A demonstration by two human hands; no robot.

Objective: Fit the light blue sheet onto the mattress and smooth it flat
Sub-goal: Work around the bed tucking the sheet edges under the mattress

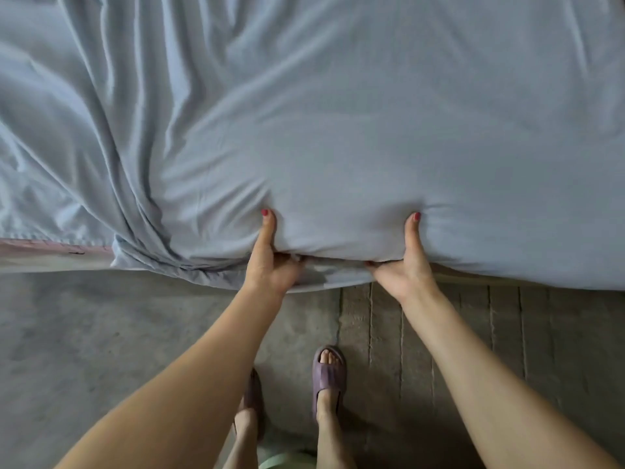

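The light blue sheet (338, 113) covers the mattress across the upper part of the head view. It lies fairly flat on the right and runs in deep folds on the left. A strip of bare pinkish mattress (40, 249) shows at the left edge. My left hand (270, 262) grips the sheet's near edge, thumb on top and fingers curled under the edge. My right hand (406, 265) grips the same edge a little to the right, thumb on top, fingers tucked under it. Between the hands the sheet's hem hangs over the mattress side.
Below the bed lies a grey concrete floor (101, 333), with grooved slabs (473, 316) on the right. My feet in purple slippers (328, 374) stand close to the bed's edge.
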